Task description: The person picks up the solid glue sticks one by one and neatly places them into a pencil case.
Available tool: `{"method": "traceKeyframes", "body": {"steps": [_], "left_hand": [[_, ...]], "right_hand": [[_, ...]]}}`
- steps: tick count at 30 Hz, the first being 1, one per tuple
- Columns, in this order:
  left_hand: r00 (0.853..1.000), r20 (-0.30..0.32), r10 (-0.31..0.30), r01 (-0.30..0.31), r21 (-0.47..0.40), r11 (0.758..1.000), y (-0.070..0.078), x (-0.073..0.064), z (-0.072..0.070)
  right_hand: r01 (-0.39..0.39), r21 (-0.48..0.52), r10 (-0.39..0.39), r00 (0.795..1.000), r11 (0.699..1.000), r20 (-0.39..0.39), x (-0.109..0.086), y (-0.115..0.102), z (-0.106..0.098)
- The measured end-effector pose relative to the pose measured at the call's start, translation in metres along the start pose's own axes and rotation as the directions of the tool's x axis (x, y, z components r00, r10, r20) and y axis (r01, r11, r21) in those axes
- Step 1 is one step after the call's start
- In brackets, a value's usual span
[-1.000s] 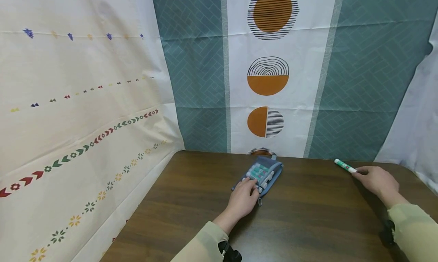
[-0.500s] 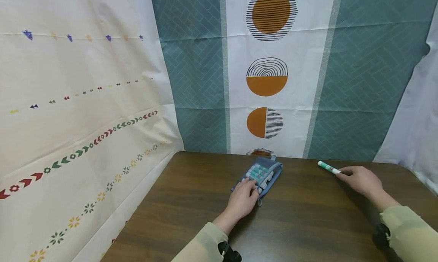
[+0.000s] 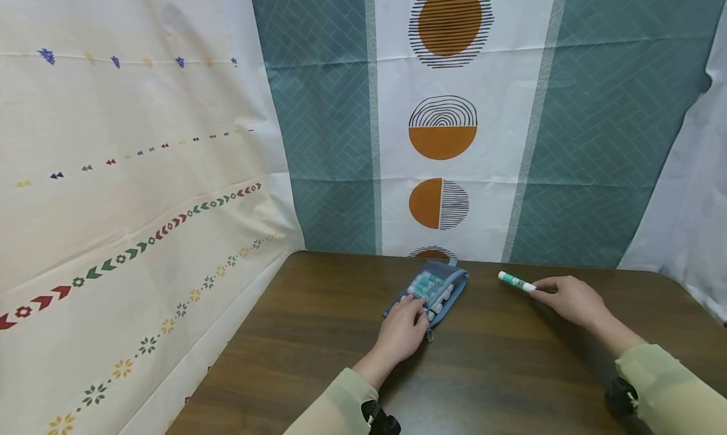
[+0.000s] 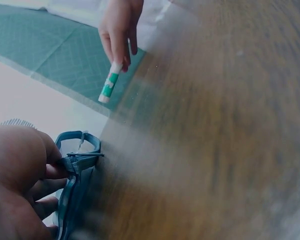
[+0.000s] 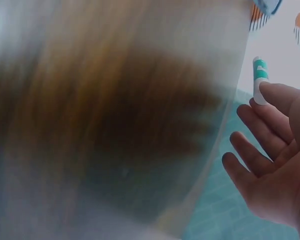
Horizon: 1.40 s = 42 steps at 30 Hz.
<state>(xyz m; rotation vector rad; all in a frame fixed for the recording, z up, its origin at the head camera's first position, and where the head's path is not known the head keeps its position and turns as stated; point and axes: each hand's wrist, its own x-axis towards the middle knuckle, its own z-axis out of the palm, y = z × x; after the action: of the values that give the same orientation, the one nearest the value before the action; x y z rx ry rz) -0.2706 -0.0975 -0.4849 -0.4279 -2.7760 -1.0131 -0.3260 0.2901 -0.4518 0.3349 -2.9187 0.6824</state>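
Left hand (image 3: 404,329) resting on the open blue pencil case (image 3: 433,288), fingers curled on its near edge, grip closed on it. Right hand (image 3: 570,299) at three o'clock of the case, grip pinching a green-and-white marker (image 3: 516,283) just above the brown surface (image 3: 511,372), tip toward nine o'clock.

Pale olive sleeves (image 3: 661,375), black wrist straps (image 3: 377,417)
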Motion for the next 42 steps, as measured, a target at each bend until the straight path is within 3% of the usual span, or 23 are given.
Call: {"method": "traceKeyframes", "body": {"steps": [20,42], "left_hand": [[1.0,-0.005,0.021,-0.021,0.005,1.0,-0.002,0.001,0.0],[1.0,-0.005,0.014,-0.014,0.0,1.0,-0.001,-0.001,0.0]], "right_hand": [[0.056,0.074,-0.059,0.997,0.996,0.04,0.002,-0.058,0.022],[0.038,0.104,-0.045,0.997,0.994,0.067,0.03,-0.077,0.049]]}}
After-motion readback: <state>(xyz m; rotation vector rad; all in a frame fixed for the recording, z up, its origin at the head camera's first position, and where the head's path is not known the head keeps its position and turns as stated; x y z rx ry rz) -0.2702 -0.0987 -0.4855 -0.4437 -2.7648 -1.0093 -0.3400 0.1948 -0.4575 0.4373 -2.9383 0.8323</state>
